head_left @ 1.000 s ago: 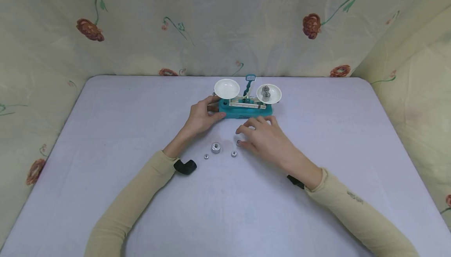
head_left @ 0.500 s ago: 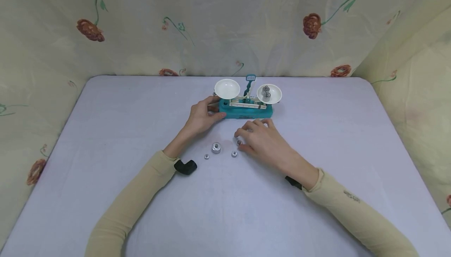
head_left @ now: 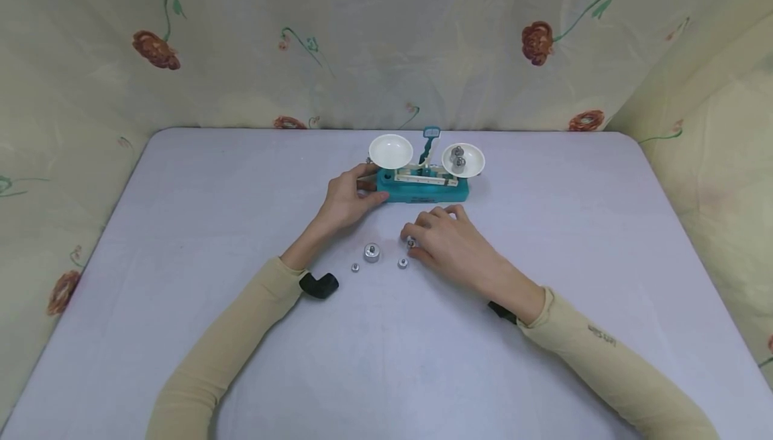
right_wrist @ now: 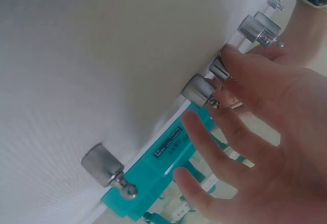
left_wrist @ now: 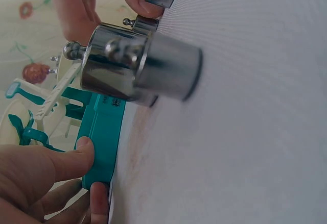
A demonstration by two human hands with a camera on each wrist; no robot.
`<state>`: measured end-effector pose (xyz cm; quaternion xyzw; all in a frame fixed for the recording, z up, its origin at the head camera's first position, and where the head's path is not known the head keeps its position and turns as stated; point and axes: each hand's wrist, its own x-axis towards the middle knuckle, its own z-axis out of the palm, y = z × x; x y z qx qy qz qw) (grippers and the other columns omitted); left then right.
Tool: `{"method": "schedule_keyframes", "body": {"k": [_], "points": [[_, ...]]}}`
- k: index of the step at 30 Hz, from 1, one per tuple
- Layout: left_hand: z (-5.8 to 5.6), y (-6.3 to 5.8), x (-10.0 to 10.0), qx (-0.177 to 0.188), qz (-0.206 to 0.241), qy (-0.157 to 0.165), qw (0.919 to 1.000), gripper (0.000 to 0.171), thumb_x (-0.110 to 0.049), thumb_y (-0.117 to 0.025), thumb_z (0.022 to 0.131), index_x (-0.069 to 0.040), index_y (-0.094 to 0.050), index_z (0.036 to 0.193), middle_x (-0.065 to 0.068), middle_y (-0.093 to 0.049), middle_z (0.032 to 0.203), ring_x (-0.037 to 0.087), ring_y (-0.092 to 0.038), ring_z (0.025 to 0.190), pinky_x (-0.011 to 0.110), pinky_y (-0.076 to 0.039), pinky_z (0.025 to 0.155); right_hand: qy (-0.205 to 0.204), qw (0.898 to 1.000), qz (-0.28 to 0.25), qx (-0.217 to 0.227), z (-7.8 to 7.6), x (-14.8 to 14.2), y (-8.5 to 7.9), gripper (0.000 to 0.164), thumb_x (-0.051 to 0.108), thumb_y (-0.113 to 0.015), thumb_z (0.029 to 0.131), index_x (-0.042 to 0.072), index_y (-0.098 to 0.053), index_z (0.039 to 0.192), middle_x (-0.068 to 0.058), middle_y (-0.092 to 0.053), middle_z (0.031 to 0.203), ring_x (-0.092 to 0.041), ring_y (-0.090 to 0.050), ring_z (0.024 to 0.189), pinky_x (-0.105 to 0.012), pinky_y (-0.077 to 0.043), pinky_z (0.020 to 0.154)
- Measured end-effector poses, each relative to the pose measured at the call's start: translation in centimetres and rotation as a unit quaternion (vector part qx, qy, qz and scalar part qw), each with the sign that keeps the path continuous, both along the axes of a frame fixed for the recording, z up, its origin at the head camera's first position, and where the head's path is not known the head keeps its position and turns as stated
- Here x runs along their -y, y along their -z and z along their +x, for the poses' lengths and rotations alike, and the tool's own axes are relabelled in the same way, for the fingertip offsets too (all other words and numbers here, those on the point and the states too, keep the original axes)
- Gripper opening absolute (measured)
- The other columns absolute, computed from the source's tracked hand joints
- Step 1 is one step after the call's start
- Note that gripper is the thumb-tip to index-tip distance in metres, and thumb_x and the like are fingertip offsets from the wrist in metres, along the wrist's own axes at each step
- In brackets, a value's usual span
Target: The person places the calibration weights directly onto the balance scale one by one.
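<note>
A teal balance scale (head_left: 425, 192) with two white pans stands near the table's far side. My left hand (head_left: 345, 200) grips the left end of its base, thumb in front and fingers behind, as the left wrist view also shows. The left pan (head_left: 390, 151) is bare; small metal weights (head_left: 458, 158) sit in the right pan (head_left: 477, 165). In front of the scale, my right hand (head_left: 449, 239) pinches a small knobbed weight (head_left: 411, 243) between thumb and index finger, its other fingers loosely bent. A large weight (head_left: 372, 253) and two smaller weights (head_left: 402, 263) stand nearby.
The pale table (head_left: 211, 192) has a floral curtain (head_left: 362, 44) behind it and at the sides. A black strap piece (head_left: 319, 286) shows at my left wrist. The right wrist view shows another weight (right_wrist: 102, 165) before the scale's base.
My right hand's thumb and index finger have closed in around the small weight, and the hand has shifted slightly toward me and left. My left hand keeps its hold on the scale.
</note>
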<state>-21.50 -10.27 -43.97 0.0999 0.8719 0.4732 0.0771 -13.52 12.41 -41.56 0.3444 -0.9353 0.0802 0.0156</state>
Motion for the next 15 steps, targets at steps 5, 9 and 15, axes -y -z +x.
{"method": "schedule_keyframes", "body": {"k": [5,9,15], "points": [[0.03,-0.03,0.02,0.000,0.002,-0.002,1.0000,0.060,-0.019,-0.077,0.101,-0.007,-0.053,0.156,0.014,-0.060,0.159,0.033,-0.069,0.132,0.046,-0.060,0.107,-0.005,1.000,0.006,0.003,0.04,0.15,-0.20,0.019,0.023,-0.082,0.097,0.019,-0.078,0.115,-0.005,-0.078,0.106,-0.030,-0.072,0.108,-0.059,-0.049,0.104],[-0.03,0.03,0.03,0.001,0.001,-0.002,1.0000,0.061,-0.020,-0.077,0.101,-0.007,-0.053,0.156,0.014,-0.060,0.159,0.032,-0.069,0.132,0.046,-0.061,0.106,-0.004,1.000,0.011,0.005,0.05,0.24,-0.21,0.017,0.023,-0.081,0.098,0.020,-0.078,0.114,-0.005,-0.078,0.106,-0.030,-0.073,0.109,-0.060,-0.049,0.106],[-0.06,0.16,0.05,0.004,0.001,-0.004,1.0000,0.062,-0.020,-0.077,0.101,-0.007,-0.052,0.157,0.014,-0.059,0.160,0.032,-0.069,0.132,0.046,-0.061,0.106,-0.004,1.000,0.013,0.004,0.13,0.32,-0.20,0.015,0.023,-0.081,0.098,0.020,-0.078,0.112,-0.004,-0.079,0.106,-0.030,-0.074,0.109,-0.059,-0.050,0.106]]}}
